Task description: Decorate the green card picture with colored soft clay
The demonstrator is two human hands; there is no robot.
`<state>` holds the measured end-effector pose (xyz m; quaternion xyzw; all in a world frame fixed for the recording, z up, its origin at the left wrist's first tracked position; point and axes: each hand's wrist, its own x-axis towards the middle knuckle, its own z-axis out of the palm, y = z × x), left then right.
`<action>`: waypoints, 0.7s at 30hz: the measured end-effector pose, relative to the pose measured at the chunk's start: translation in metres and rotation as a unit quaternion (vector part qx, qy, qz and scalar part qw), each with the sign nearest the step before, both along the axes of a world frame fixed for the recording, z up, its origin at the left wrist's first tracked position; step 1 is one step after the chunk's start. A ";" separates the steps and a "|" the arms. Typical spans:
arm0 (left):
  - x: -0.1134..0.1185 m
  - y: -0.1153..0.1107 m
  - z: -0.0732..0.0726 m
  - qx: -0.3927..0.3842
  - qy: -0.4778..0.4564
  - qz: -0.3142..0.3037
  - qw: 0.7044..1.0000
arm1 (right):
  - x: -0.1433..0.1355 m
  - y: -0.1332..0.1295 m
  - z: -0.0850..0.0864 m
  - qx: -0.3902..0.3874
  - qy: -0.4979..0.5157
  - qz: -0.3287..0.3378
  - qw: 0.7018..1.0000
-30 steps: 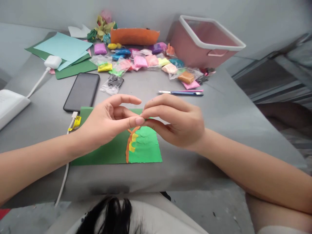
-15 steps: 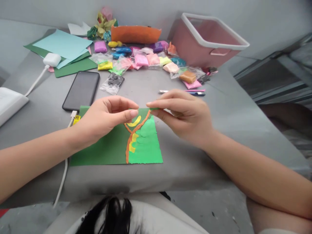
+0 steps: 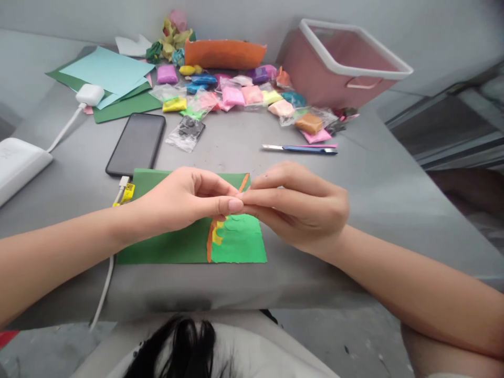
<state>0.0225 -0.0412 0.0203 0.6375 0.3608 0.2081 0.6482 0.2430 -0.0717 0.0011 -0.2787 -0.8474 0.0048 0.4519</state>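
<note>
My left hand and my right hand meet fingertip to fingertip over a dark green card. Both are pinched closed, and whatever lies between the fingertips is too small and hidden to make out. The card lies flat near the table's front edge. On its right part is a bright green area, bordered by an orange-brown strip with a yellow patch beside it. My fingers cover the card's upper middle.
Behind the card lie a phone with a white cable, a craft knife and many bagged clay pieces. Further back are coloured paper sheets, an orange object and a pink bin. A white device sits at left.
My hands have come together and moved slightly nearer to me, from apart to touching. The green bit seen in my right fingertips is now out of sight. The view has shifted slightly.
</note>
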 end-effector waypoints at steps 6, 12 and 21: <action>0.001 0.000 0.002 0.053 -0.012 0.064 0.996 | 0.011 0.008 -0.001 -0.114 0.188 -0.104 0.970; -0.003 0.004 -0.004 0.085 -0.014 0.120 0.989 | 0.024 0.013 -0.004 -0.237 0.162 -0.041 0.957; -0.004 0.006 -0.013 0.090 0.017 0.125 0.988 | 0.024 0.013 -0.002 -0.257 0.204 -0.044 0.944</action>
